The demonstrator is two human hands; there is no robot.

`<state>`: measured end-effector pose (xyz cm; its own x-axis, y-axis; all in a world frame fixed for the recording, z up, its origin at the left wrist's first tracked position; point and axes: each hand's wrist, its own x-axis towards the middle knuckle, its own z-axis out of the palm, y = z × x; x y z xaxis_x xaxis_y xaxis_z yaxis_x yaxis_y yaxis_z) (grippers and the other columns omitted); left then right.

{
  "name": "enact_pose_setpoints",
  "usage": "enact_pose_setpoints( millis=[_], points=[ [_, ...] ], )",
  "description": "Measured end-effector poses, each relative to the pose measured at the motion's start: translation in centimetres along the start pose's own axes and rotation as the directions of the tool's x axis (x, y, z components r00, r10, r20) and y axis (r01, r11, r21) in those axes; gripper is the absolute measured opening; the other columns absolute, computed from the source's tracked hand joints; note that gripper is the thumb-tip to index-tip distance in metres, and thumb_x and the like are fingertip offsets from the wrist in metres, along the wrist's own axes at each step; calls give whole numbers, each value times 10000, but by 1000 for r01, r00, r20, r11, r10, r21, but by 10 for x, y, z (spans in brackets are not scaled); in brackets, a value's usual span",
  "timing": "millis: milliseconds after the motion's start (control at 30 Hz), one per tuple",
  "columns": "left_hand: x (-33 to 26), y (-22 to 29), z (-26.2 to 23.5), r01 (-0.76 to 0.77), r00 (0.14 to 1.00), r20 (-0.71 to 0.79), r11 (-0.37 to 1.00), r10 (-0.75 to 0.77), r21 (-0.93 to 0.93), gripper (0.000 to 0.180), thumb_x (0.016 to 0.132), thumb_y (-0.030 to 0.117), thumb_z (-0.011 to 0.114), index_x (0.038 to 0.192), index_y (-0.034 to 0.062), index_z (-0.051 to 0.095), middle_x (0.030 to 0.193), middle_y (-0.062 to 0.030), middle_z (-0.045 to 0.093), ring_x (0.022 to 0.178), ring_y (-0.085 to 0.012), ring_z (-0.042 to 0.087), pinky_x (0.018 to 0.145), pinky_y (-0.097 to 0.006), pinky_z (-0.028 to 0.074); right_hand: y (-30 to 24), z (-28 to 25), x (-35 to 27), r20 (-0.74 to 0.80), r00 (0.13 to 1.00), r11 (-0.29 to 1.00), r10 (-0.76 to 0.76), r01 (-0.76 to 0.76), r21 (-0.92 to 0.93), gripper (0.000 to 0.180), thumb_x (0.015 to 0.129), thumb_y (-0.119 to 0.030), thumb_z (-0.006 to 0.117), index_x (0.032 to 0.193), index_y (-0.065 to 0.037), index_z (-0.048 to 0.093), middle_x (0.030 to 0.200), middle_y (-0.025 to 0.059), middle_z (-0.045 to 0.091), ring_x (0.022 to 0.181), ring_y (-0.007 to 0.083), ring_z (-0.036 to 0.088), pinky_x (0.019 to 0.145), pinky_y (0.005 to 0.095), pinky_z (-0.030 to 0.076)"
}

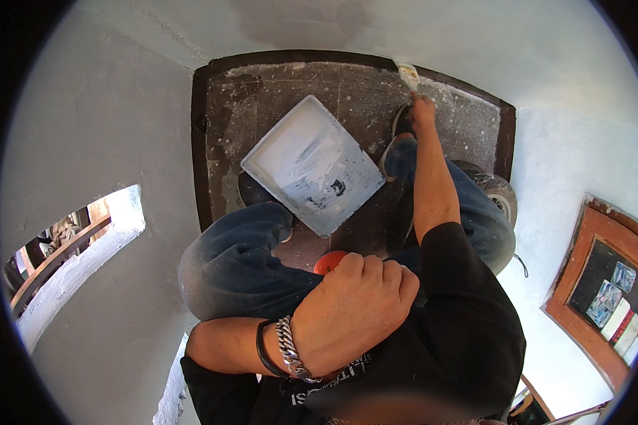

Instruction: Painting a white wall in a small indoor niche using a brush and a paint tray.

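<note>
White-smeared paint tray (pixel 365 185): right of it, right hand (pixel 423 115) clamps paintbrush (pixel 408 75); below it, left hand's (pixel 356 310) fingertips hidden, grip I can't tell.

We're looking steeply down here, the head camera sitting above the person and facing the pale tray (pixel 312 166), which is lying just above mid-picture! The fisheye is taking in plenty: it's bending the grey wall (pixel 99 134) left of the tray and stretching the bright wall (pixel 560 156) off to its right. Below the tray, the left hand (pixel 358 308) and black shirt (pixel 471 312) are looming large, near the lens, while the tray is lying farther off. Dark, rounded edges are framing everything around it.
</note>
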<state>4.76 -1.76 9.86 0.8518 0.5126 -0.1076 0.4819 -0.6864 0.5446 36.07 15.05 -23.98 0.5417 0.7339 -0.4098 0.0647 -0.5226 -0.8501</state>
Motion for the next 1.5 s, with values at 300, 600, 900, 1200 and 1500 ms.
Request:
enact_pose_setpoints(
  millis=[300, 600, 900, 1200, 1500],
  points=[
    [1, 1, 1, 14, 1000, 0, 1000, -14, 1, 269, 701, 178, 613, 940, 61, 568, 751, -23, 539, 688, -139, 532, 579, -266, 403, -1, -16, 2, -52, 999, 998, 7, -4, 59, 242, 853, -198, 578, 826, 43, 581, 562, 44, 474, 421, 135, 433, 389, 292, 323],
    [-1, 1, -3, 1, 1000, 10, 999, -1, 33, 226, 713, 173, 602, 905, 62, 558, 723, -13, 526, 676, -138, 535, 570, -269, 397, 27, -38, 11, -278, 961, 980, 0, 55, 189, 183, 850, -154, 566, 825, 26, 549, 606, 50, 501, 432, 129, 445, 390, 294, 334],
    [-2, -2, -2, 17, 1000, 14, 999, -17, 29, 219, 718, 176, 596, 900, 62, 550, 720, -20, 516, 657, -144, 540, 577, -278, 390, 37, -2, -1, -274, 957, 975, -99, 149, 167, 168, 844, -105, 548, 927, 41, 540, 701, 85, 558, 541, 173, 522, 465, 308, 395],
    [1, -3, -3, 24, 998, 50, 1000, -25, 17, 243, 713, 158, 601, 928, 55, 551, 736, -27, 526, 663, -149, 549, 577, -277, 394, 53, 16, 20, -315, 946, 967, -81, 151, 205, 213, 835, -93, 558, 986, 56, 545, 834, 123, 590, 749, 205, 549, 690, 344, 428],
    [0, -4, -1, 31, 999, 41, 999, -32, 14, 229, 710, 136, 607, 918, 55, 559, 736, -30, 537, 649, -147, 548, 564, -273, 391, 51, 25, 14, -284, 953, 971, -107, 162, 177, 212, 830, -104, 567, 958, 63, 544, 819, 137, 589, 738, 209, 544, 686, 342, 424]
  ],
)
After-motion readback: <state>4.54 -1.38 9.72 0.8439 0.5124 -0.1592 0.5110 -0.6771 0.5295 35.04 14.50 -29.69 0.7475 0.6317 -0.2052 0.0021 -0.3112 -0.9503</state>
